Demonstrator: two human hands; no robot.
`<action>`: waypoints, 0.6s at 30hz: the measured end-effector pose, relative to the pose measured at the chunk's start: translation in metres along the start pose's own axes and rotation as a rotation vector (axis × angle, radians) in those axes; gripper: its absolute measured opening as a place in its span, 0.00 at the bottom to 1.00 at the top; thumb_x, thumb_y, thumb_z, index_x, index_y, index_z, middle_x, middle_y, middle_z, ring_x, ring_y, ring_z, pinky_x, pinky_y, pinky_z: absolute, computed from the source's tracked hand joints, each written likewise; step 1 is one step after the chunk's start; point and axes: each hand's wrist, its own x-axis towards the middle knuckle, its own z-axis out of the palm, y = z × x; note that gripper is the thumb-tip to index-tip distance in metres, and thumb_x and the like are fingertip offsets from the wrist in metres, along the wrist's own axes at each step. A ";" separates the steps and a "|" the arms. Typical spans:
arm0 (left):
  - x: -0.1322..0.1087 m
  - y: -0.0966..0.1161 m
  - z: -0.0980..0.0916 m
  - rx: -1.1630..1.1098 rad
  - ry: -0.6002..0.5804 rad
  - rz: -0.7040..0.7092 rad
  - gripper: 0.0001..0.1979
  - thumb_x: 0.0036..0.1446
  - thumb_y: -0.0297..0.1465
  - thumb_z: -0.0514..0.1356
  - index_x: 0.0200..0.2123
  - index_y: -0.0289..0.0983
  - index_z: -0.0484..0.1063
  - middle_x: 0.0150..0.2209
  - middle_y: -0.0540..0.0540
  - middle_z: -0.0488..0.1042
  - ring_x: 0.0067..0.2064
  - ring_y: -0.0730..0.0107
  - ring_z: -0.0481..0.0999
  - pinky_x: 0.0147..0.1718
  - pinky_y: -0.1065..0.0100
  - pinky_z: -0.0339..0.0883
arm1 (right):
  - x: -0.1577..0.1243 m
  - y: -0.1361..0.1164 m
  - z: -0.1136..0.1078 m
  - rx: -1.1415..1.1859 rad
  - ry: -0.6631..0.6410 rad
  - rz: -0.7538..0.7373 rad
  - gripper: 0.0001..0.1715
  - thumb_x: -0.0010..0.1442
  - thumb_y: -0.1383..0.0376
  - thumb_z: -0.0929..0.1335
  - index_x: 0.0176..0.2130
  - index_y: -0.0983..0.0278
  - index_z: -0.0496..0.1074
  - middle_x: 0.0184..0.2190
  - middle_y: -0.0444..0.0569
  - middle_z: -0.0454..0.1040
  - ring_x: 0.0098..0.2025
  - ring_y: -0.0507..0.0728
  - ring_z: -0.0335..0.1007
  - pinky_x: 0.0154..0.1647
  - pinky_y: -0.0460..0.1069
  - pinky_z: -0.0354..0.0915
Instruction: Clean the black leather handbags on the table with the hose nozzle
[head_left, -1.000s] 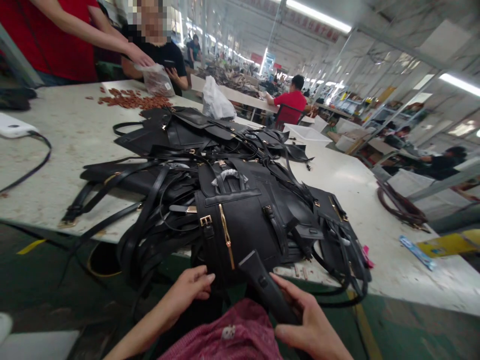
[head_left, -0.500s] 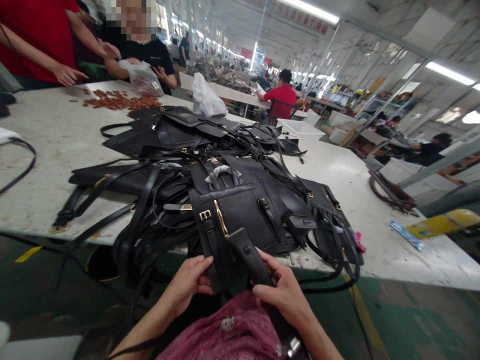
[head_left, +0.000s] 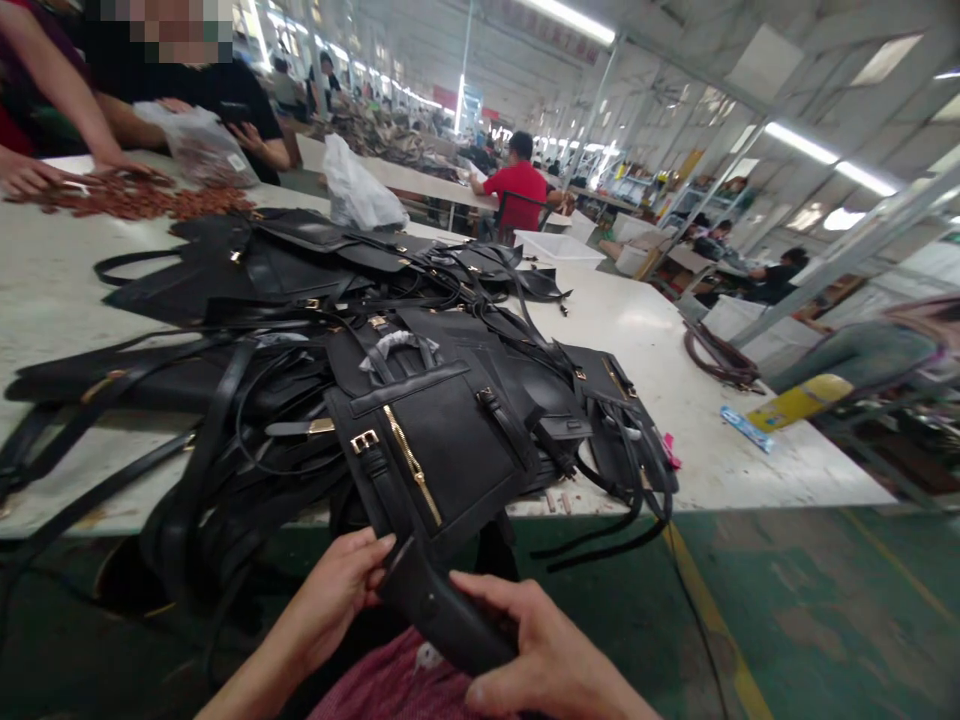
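Note:
A black leather bag (head_left: 469, 430) with a gold zipper (head_left: 411, 462) and a gold buckle (head_left: 365, 440) lies at the front of a pile, its lower end hanging past the table edge. My left hand (head_left: 341, 580) is closed on the lower left corner of this bag, thumb on top. A wide black leather flap (head_left: 450, 612) extends from that corner toward my lap. My right hand (head_left: 536, 640) is wrapped round the flap's near end, thumb and fingers on either side. How flap and bag join is hidden.
More black bags (head_left: 300, 265) with loose straps cover the white table (head_left: 630, 325). Brown pieces (head_left: 202, 202) lie at the far left, where other people's hands work. On the right are a yellow can (head_left: 801, 402), a blue packet (head_left: 746, 428) and coiled brown straps (head_left: 716, 355).
The view has turned right. The flap has swung down from over the zipper toward my lap, showing more of the zipper. My right hand has moved lower with it.

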 end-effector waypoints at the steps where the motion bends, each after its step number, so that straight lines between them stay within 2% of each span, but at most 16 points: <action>1: 0.000 0.001 -0.001 -0.018 -0.017 -0.007 0.11 0.45 0.36 0.62 0.29 0.33 0.71 0.27 0.45 0.76 0.27 0.67 0.74 0.27 0.68 0.68 | 0.002 -0.001 -0.003 0.040 0.023 -0.030 0.41 0.34 0.73 0.72 0.50 0.59 0.66 0.37 0.42 0.72 0.35 0.54 0.67 0.31 0.43 0.62; 3: 0.001 0.003 -0.002 -0.059 -0.050 -0.021 0.13 0.47 0.37 0.61 0.32 0.33 0.71 0.31 0.43 0.77 0.31 0.62 0.75 0.32 0.63 0.69 | 0.001 -0.002 -0.015 0.134 0.134 -0.103 0.41 0.36 0.74 0.71 0.51 0.60 0.64 0.36 0.42 0.72 0.34 0.53 0.67 0.30 0.43 0.62; 7: 0.013 0.003 0.002 -0.017 -0.018 -0.042 0.17 0.46 0.37 0.61 0.39 0.34 0.70 0.36 0.41 0.76 0.34 0.60 0.75 0.32 0.62 0.69 | -0.005 0.010 -0.049 0.212 0.397 -0.183 0.38 0.43 0.71 0.69 0.54 0.63 0.58 0.24 0.41 0.71 0.18 0.48 0.64 0.17 0.42 0.60; 10: 0.027 0.002 0.014 0.010 0.111 0.015 0.18 0.41 0.32 0.65 0.39 0.34 0.70 0.36 0.43 0.77 0.37 0.60 0.75 0.35 0.64 0.69 | 0.001 0.021 -0.065 0.203 0.419 -0.130 0.39 0.46 0.67 0.69 0.55 0.67 0.55 0.16 0.41 0.69 0.13 0.49 0.60 0.13 0.43 0.60; 13: 0.036 0.006 0.023 0.024 0.237 0.140 0.21 0.35 0.27 0.67 0.37 0.34 0.71 0.37 0.45 0.77 0.39 0.60 0.75 0.38 0.64 0.69 | 0.019 0.023 -0.072 0.214 0.404 -0.135 0.39 0.46 0.64 0.70 0.55 0.67 0.55 0.14 0.40 0.68 0.12 0.49 0.61 0.11 0.43 0.60; 15: 0.035 0.015 0.019 0.071 0.269 0.188 0.21 0.33 0.27 0.67 0.36 0.34 0.71 0.36 0.46 0.77 0.38 0.60 0.75 0.39 0.65 0.69 | 0.031 0.018 -0.077 0.216 0.442 -0.203 0.40 0.45 0.63 0.70 0.55 0.66 0.55 0.15 0.40 0.68 0.13 0.49 0.61 0.12 0.43 0.60; 18: 0.029 0.039 -0.002 0.162 0.283 0.151 0.20 0.32 0.29 0.67 0.34 0.34 0.72 0.33 0.46 0.78 0.36 0.58 0.76 0.37 0.62 0.69 | 0.039 0.004 -0.092 0.236 0.554 -0.335 0.40 0.46 0.63 0.70 0.56 0.65 0.55 0.18 0.41 0.70 0.15 0.49 0.63 0.14 0.44 0.62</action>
